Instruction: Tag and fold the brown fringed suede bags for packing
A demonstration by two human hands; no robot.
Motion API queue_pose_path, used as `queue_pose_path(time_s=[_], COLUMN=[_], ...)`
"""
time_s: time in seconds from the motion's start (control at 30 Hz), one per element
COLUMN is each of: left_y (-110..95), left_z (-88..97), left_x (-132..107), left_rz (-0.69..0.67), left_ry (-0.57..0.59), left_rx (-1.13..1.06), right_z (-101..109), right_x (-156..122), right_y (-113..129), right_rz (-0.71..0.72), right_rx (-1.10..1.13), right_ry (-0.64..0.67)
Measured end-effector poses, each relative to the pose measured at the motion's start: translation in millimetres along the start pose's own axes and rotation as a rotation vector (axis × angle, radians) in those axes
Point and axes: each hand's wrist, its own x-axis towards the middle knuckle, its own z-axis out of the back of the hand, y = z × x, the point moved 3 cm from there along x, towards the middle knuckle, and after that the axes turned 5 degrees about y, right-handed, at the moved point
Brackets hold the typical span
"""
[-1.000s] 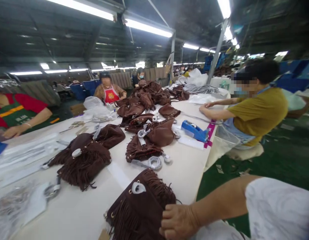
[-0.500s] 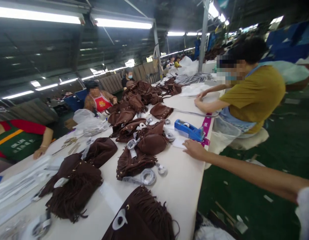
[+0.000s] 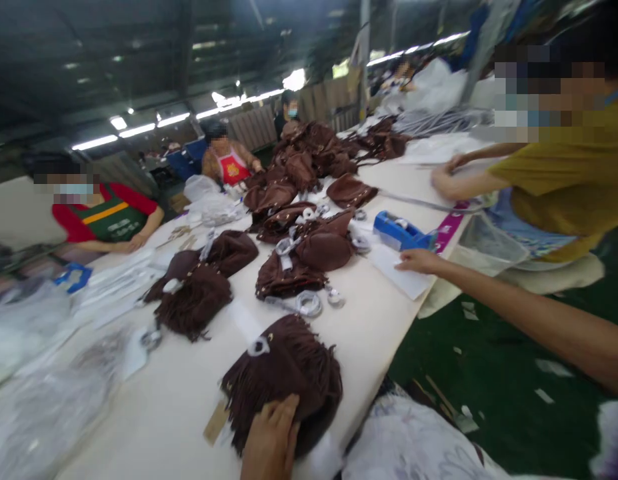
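A dark brown fringed bag (image 3: 276, 363) lies on the near part of the table, with a white wrapped ring on its flap. My left hand (image 3: 271, 437) is on the bag's near side, fingers together and closed against it. Farther off, my right hand (image 3: 417, 261) reaches to the table's right edge, its fingers closed on a thin white sheet (image 3: 396, 270). Just beyond those fingers stands a blue tape dispenser (image 3: 401, 231). The fingertips on the sheet are small and slightly blurred.
More brown bags (image 3: 196, 290) and a large heap of them (image 3: 313, 157) cover the table's middle. Wrapped rolled straps (image 3: 309, 303) lie among them. Clear plastic bags (image 3: 73, 400) spread at the left. A co-worker in a mustard shirt (image 3: 553, 180) sits at the right; others sit opposite.
My left hand has come into view on the near bag. More of the white sheet shows under my right hand. The view has swung left, and the near bag shows more fully.
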Motion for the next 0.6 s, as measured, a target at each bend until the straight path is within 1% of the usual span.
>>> queue_pose_path(time_s=[0.07,0.1,0.13,0.17,0.2,0.23,0.3,0.33,0.37,0.4,0.43,0.5,0.6], left_y=[5.0,9.1,13.9,18.3,21.8,24.1,25.8,25.9,26.1,26.4,26.8,27.9,28.6], left_z=[3.5,6.3,9.4,12.3,15.0,17.4,21.2,22.4,23.2,23.6,23.6,23.1,22.1], left_x=[-1.6,-1.4,-0.6,0.6,1.9,3.2,5.6,6.6,7.5,8.3,9.0,9.4,7.2], left_rz=[-0.007,0.002,0.026,0.046,0.062,0.07,0.062,0.05,0.038,0.027,0.018,0.008,0.009], left_ry=[0.084,0.108,0.117,0.132,0.143,0.152,0.168,0.172,0.174,0.174,0.17,0.155,0.119], left_rx=[-0.103,-0.153,-0.191,-0.215,-0.221,-0.221,-0.213,-0.21,-0.208,-0.207,-0.206,-0.207,-0.207], right_z=[-20.9,-35.9,-54.1,-75.7,-99.2,-123.8,-171.1,-192.4,-210.9,-226.5,-239.1,-256.0,-268.4], right_x=[-34.8,-56.1,-80.9,-109.5,-140.9,-173.5,-231.9,-253.9,-268.5,-276.0,-277.5,-270.4,-258.9], right_y=[12.9,23.0,35.8,51.6,69.5,89.6,131.8,151.2,167.0,178.3,185.2,187.6,178.8], right_rz=[0.04,0.082,0.106,0.107,0.067,0.014,-0.067,-0.107,-0.152,-0.21,-0.266,-0.367,-0.481], right_rx=[0.107,0.373,0.63,0.835,0.974,1.061,1.143,1.165,1.19,1.222,1.261,1.33,1.368], right_ry=[0.118,0.188,0.289,0.438,0.599,0.775,1.091,1.243,1.334,1.362,1.334,1.165,0.89])
